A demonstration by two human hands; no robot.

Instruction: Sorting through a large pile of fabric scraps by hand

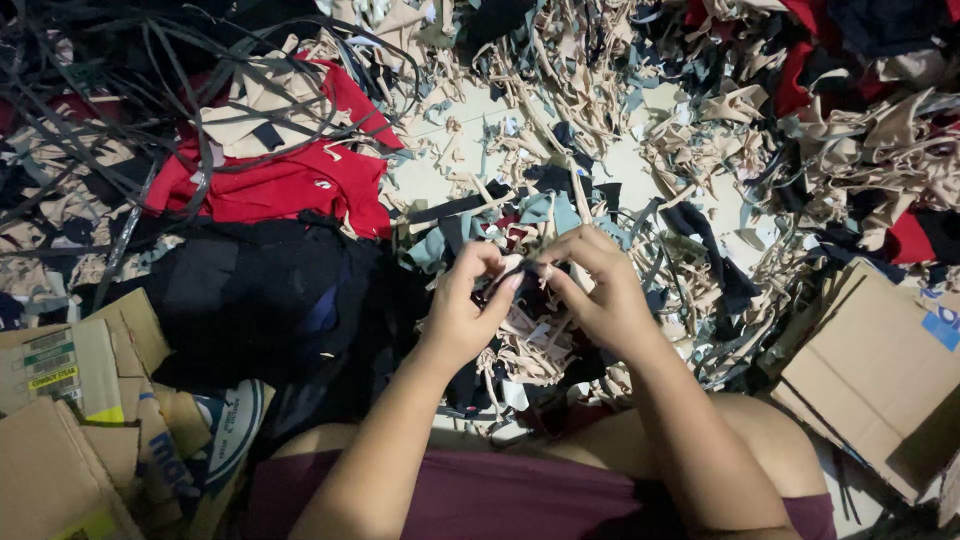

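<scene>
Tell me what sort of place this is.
Probably a textile-scrap sorting or garment-waste work area, on the floor. Heaps of beige fabric offcuts cover the ground, a red garment lies among dark strips, and flattened cardboard boxes flank the seated person.

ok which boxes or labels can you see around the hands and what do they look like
Flattened brown cardboard boxes, lower left, stacked.
Green, white and yellow rectangular labels on the top left box.
Round white and blue printed piece beside them.
Brown cardboard box, lower right, blue patch at its edge.
</scene>
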